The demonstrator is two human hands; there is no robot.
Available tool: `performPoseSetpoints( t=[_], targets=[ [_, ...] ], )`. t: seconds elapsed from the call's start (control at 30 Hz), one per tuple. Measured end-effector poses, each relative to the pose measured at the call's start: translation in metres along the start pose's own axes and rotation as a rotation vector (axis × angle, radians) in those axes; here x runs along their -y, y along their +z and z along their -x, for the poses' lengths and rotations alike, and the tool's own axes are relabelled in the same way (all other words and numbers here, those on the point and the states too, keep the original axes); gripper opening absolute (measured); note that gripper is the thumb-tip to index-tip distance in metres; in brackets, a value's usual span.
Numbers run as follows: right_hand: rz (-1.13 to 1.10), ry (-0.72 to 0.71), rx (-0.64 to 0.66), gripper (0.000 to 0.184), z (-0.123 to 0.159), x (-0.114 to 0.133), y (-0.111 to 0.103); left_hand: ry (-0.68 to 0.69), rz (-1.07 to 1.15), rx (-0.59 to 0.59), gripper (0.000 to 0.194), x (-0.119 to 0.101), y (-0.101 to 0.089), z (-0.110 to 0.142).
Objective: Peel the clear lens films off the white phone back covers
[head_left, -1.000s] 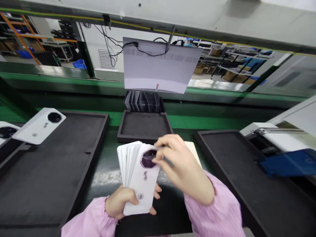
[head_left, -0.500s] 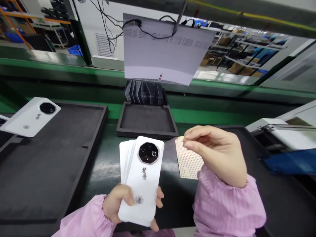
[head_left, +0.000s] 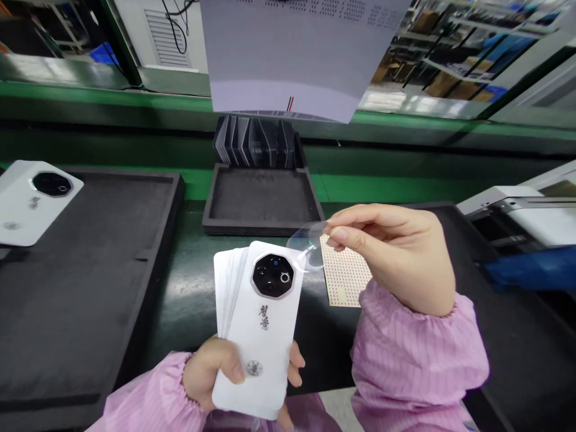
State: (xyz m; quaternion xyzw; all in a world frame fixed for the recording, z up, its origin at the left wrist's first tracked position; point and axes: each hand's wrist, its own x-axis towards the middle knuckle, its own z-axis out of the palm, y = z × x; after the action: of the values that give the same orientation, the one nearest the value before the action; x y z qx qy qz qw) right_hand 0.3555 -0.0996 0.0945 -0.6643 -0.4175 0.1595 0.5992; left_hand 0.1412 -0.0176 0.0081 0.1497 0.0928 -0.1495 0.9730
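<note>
My left hand (head_left: 220, 366) grips a fanned stack of white phone back covers (head_left: 265, 336), thumb on top and fingers around the far edge. The top cover carries a black octagonal camera module (head_left: 272, 276), dark script and a round emblem. Between the pinched thumb and fingers of my right hand (head_left: 391, 252) is a clear round film (head_left: 308, 245) with a small green mark. The film's left edge overlaps the cover's upper right edge beside the camera module; whether it touches cannot be told. Beneath the right hand lies a yellowish sheet with rows of red dots (head_left: 344, 273).
A large black tray (head_left: 81, 288) is on the left, with more white covers (head_left: 36, 204) at its far corner. Behind the stack sits a smaller black tray (head_left: 265, 195), with dark thin sheets (head_left: 254, 142) standing behind it. A white machine (head_left: 540, 210) stands at right.
The clear film now shows at my right fingertips, close to the camera module; earlier it could not be made out. The head view has tilted down. My left hand keeps its hold.
</note>
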Motion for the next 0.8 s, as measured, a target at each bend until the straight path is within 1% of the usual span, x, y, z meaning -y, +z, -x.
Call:
performPoseSetpoints(
  t=[0.1, 0.23, 0.33, 0.47, 0.8],
  targets=[
    [0.009, 0.020, 0.012, 0.010, -0.0013, -0.0014, 0.0009, 0.021, 0.009, 0.001, 0.057, -0.0024, 0.0026, -0.0016],
    [-0.002, 0.040, 0.030, 0.014, -0.0042, -0.0036, 0.0028, 0.017, 0.021, 0.018, 0.055, -0.0039, 0.0049, -0.0028],
    [-0.008, 0.058, 0.052, 0.012, -0.0063, -0.0052, 0.0041, 0.034, 0.020, 0.016, 0.055, -0.0021, 0.0033, -0.0022],
    [-0.023, 0.062, 0.087, 0.015, -0.0071, -0.0073, 0.0049, 0.034, -0.005, -0.014, 0.058, 0.0011, -0.0013, -0.0013],
    [0.006, 0.039, 0.059, 0.019, -0.0053, -0.0049, 0.0034, 0.035, -0.059, -0.059, 0.061, 0.0021, 0.0010, -0.0011]
  ],
)
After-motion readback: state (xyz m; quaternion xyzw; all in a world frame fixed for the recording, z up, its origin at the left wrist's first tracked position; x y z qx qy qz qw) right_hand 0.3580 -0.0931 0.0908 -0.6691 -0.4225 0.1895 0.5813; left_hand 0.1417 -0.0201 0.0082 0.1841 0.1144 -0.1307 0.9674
